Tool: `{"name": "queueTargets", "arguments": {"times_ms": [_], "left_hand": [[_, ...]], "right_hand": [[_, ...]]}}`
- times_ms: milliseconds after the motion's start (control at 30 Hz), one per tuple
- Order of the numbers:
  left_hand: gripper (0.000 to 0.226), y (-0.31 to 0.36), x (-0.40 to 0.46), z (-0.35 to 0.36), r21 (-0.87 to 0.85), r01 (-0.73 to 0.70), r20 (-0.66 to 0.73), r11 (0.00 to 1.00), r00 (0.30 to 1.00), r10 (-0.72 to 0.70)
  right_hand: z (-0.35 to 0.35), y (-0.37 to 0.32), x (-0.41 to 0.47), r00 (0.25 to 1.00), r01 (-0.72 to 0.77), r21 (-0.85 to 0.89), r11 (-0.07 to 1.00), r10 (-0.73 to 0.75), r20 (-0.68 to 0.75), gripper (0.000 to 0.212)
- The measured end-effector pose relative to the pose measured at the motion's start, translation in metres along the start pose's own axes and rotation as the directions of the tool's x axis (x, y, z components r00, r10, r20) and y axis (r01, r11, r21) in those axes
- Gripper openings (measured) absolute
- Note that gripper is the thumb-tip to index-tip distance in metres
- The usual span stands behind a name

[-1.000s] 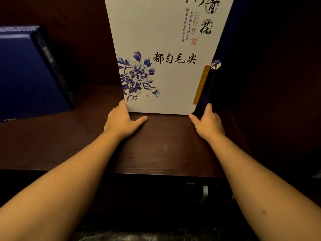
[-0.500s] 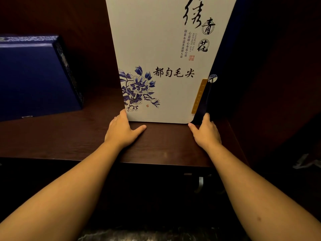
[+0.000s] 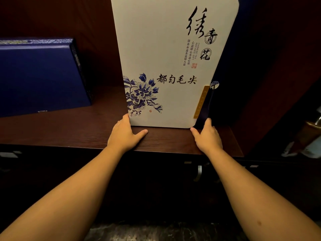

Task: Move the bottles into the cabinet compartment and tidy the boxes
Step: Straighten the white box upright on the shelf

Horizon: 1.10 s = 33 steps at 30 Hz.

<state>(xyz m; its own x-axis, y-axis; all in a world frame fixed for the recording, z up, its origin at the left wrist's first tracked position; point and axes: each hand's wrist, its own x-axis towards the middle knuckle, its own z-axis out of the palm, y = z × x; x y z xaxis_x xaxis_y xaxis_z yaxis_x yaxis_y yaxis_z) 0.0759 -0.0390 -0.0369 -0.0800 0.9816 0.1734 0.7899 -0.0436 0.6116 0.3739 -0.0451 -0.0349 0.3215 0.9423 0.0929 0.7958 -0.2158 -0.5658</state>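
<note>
A tall white tea gift box [image 3: 166, 54] with blue flowers and black calligraphy stands upright on the dark wooden shelf [image 3: 78, 133], toward its right end. My left hand [image 3: 124, 134] rests on the shelf with its fingers against the box's lower left corner. My right hand [image 3: 207, 136] rests at the lower right corner, fingers touching the box's dark blue side. Both hands press flat against the box rather than wrap around it. A dark blue box [image 3: 40, 75] leans at the shelf's left. No bottles can be made out for certain.
The cabinet's dark side wall [image 3: 271, 84] rises just right of the white box. Below the shelf are dark cabinet fronts with a metal handle [image 3: 198, 173]. Dim objects, one brass-coloured [image 3: 312, 126], sit outside at far right. Open shelf lies between the two boxes.
The view has tilted upward, so the shelf and boxes sit lower in frame and more of the white box shows. Both hands stay at the box's lower corners.
</note>
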Motion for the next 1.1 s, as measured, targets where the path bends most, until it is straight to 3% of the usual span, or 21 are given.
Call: {"name": "queueTargets", "arguments": {"times_ms": [200, 433, 700, 967, 1100], "left_hand": [[0.081, -0.003, -0.02, -0.004, -0.003, -0.03, -0.003, 1.0, 1.0, 0.03], [0.081, -0.007, -0.04, -0.008, -0.028, -0.044, -0.024, 0.999, 0.999, 0.043], [0.082, -0.008, -0.047, -0.009, -0.057, -0.03, -0.015, 0.998, 0.999, 0.029], [0.09, -0.014, -0.046, -0.029, -0.151, -0.038, 0.187, 0.988, 0.98, 0.066], [0.078, -0.034, -0.062, -0.057, -0.113, -0.079, 0.27, 0.99, 0.957, 0.107]], "right_hand": [[-0.003, 0.005, -0.02, 1.0, -0.015, 0.01, 1.0, 0.015, -0.002, 0.053], [-0.004, 0.01, -0.04, 1.0, -0.026, 0.037, 0.999, 0.026, -0.011, 0.07], [-0.008, 0.01, -0.049, 1.0, -0.021, 0.098, 0.995, 0.021, -0.006, 0.055], [-0.014, -0.009, -0.055, 0.994, -0.103, 0.076, 0.992, 0.1, 0.046, 0.059], [-0.021, -0.026, -0.08, 0.986, -0.163, -0.034, 0.986, 0.164, 0.042, 0.064]]}}
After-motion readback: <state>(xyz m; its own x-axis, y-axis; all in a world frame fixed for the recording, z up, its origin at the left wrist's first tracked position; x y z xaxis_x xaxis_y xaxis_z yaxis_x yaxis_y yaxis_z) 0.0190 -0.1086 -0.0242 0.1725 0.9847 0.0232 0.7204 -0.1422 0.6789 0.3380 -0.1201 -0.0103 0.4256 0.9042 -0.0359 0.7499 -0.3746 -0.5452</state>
